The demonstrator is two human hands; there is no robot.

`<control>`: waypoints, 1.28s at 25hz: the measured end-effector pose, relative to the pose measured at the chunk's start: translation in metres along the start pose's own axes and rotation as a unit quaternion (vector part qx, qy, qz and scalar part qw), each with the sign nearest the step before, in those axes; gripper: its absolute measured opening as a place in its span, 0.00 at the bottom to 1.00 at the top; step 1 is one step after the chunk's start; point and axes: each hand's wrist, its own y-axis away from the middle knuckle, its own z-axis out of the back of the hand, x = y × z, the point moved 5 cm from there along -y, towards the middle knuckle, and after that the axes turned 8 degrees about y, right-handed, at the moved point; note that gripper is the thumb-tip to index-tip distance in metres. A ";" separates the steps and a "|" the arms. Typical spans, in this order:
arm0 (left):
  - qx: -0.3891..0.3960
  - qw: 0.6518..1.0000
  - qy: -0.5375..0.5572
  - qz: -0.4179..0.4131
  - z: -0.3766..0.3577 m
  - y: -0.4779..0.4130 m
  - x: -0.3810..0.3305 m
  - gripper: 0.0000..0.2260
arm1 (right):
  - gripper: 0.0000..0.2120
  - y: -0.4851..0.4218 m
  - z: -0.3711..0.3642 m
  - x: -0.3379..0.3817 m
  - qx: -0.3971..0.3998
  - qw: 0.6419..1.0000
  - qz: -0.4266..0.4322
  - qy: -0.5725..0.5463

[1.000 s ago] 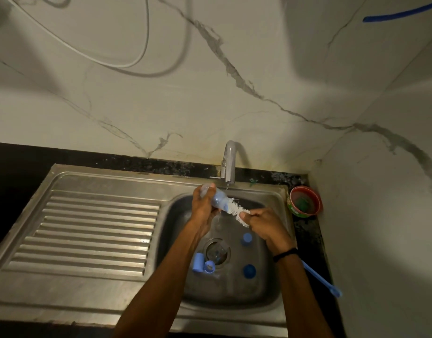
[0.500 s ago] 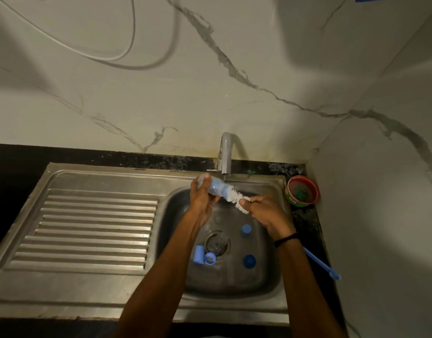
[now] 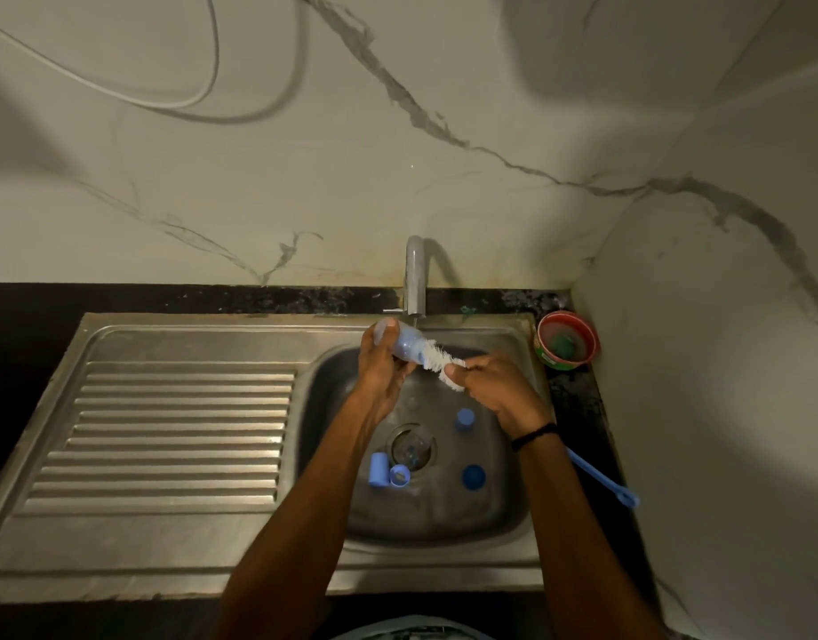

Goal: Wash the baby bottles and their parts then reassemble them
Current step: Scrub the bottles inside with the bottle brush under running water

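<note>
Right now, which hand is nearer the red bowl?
Right. The right hand grips the brush just left of the bowl; the left hand holds the bottle farther left.

The brush (image 3: pixel 440 358) tip is hidden inside the bottle (image 3: pixel 409 342), its mid-handle under the right hand (image 3: pixel 495 391).

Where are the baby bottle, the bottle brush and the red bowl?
baby bottle (image 3: pixel 409 343): head view, blue body.
bottle brush (image 3: pixel 437 357): head view, white bristles.
red bowl (image 3: pixel 566 314): head view, top rim.
</note>
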 end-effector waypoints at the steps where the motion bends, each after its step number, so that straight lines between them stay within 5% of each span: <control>1: -0.002 1.000 0.005 -0.008 0.001 0.001 -0.002 0.22 | 0.15 0.000 -0.001 0.001 -0.005 1.000 0.005 0.004; 4: -0.020 1.000 0.016 -0.015 0.003 0.004 -0.004 0.33 | 0.13 0.000 -0.004 0.005 -0.017 1.000 0.011 0.005; 10: -0.031 0.999 0.007 -0.031 0.007 0.005 -0.010 0.27 | 0.17 0.004 -0.010 -0.003 -0.035 0.999 0.030 0.003; 14: -0.025 0.999 -0.019 -0.037 0.009 0.010 -0.004 0.29 | 0.08 0.007 -0.010 -0.004 -0.053 0.990 0.040 0.121; 22: -0.056 0.997 0.015 -0.057 0.003 0.017 -0.005 0.22 | 0.12 0.007 0.002 0.001 -0.182 0.943 0.106 0.259; 32: -0.029 0.995 0.057 -0.071 -0.005 0.022 -0.010 0.24 | 0.18 0.008 0.021 0.010 -0.266 0.926 0.167 0.211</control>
